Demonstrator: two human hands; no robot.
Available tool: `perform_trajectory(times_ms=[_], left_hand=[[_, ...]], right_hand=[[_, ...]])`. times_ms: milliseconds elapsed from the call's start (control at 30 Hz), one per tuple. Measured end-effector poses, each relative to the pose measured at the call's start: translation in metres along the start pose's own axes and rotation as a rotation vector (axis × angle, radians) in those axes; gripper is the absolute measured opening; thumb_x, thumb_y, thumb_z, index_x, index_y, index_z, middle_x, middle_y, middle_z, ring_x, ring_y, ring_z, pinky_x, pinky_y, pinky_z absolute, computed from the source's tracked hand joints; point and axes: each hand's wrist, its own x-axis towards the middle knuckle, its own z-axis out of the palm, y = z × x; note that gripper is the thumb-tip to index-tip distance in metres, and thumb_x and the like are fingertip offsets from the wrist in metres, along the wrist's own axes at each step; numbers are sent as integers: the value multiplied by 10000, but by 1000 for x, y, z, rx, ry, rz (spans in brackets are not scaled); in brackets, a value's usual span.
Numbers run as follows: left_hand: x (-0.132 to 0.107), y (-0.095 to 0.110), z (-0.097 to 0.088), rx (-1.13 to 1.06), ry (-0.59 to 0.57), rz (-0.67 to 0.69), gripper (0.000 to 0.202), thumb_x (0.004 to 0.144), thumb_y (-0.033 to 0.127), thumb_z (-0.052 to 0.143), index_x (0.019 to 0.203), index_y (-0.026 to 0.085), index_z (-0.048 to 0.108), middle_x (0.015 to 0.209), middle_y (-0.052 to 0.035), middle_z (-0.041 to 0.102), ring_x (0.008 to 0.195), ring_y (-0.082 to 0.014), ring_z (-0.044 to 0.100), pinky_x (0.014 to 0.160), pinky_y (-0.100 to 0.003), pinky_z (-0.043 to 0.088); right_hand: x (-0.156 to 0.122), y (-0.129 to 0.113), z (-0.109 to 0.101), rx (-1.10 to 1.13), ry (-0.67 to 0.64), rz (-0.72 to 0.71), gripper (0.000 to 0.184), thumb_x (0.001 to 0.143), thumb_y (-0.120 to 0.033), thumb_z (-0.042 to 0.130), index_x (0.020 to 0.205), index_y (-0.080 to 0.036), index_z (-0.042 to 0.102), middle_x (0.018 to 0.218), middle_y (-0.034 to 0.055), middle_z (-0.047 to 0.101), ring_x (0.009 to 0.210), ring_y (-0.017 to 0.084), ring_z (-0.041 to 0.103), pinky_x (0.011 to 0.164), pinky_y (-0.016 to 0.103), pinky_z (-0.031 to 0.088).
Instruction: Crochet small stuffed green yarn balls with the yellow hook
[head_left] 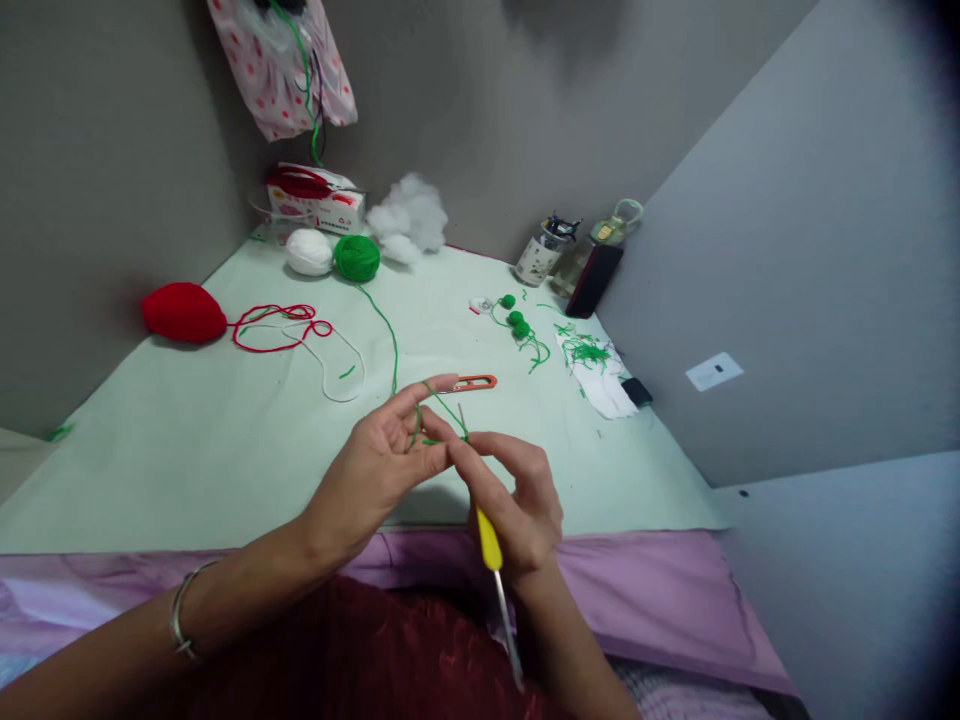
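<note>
My left hand (386,460) holds a green yarn strand (442,408) looped over its raised forefinger, with thumb and fingers pinching the yarn near the hook tip. My right hand (517,495) is closed round a crochet hook with a yellow grip (489,540), its metal tip up at the yarn loop and its tail pointing down toward me. The strand runs back across the pale green table (187,440) to a green yarn ball (356,257).
An orange thread snipper (474,382) lies just beyond my fingers. A white yarn ball (309,251), a red yarn ball (184,312) with loose red thread, white stuffing (411,218), small green pompoms (517,322), green clippings on white cloth (592,365), jars and a box stand farther back.
</note>
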Motion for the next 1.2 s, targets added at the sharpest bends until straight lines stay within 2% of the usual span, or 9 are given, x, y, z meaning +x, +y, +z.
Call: perform_trajectory(times_ms=[133,267,467,600,733,800,900,967,1200], left_hand=[[5,4,-5,-174,-51,-195,493,838,267,815,1316,215,709,823,11,651,810,-129,566,833,-253,440],[6,4,-4,-106,-21,-74,409,840,215,805,1245,243,753,806,26,646,791,-120,549,816,-239,429],[4,-5,1,-41,-14,30,421,851,209,805,1261,281,742,896,14,700,835,-129,604,828,-251,458],[7,-5,-2,-192,-43,-133,412,837,243,834,1242,247,760,849,21,707,712,-75,573,830,-221,468],[9,-1,-6,-237,-30,-213,315,869,249,803,1184,238,794,691,95,601,450,-4,251,882,-228,481],[9,-1,-5,-179,-4,-136,296,854,237,813,1150,241,803,739,71,639,513,-27,378,860,-230,475],[7,-3,-3,-73,-8,-32,338,828,240,832,1163,248,790,880,-2,723,846,-138,617,888,-271,463],[5,-5,-3,-18,-17,-13,378,836,261,825,1210,266,770,931,-21,735,943,-179,630,912,-303,457],[4,-2,-7,85,-4,17,349,837,292,818,1185,285,793,889,-7,645,854,-163,562,838,-296,444]], right_hand=[[5,0,2,272,115,236,335,989,-120,564,1214,-306,729,1022,52,749,920,208,719,751,382,632],[17,1,4,667,214,480,234,1017,-171,545,1032,-265,759,888,24,720,732,156,656,644,332,567],[12,-4,11,457,121,351,309,982,-88,587,1153,-284,755,1025,50,750,933,183,708,748,339,608],[5,-3,11,192,108,193,378,939,-66,645,1219,-300,746,1134,75,739,1000,204,712,811,369,617],[13,2,6,472,203,455,235,997,-142,573,1059,-261,766,884,33,723,760,165,675,679,343,574],[17,3,6,632,223,543,200,1005,-190,575,992,-246,766,849,25,708,699,148,641,643,330,548],[19,2,9,718,163,532,164,987,-208,620,995,-248,779,936,41,750,812,164,674,689,328,565],[17,2,11,736,156,556,162,985,-207,628,1008,-253,782,961,40,769,831,163,683,710,325,576],[16,8,9,987,194,696,178,1029,-268,564,980,-214,727,907,36,785,690,127,703,663,288,603]])
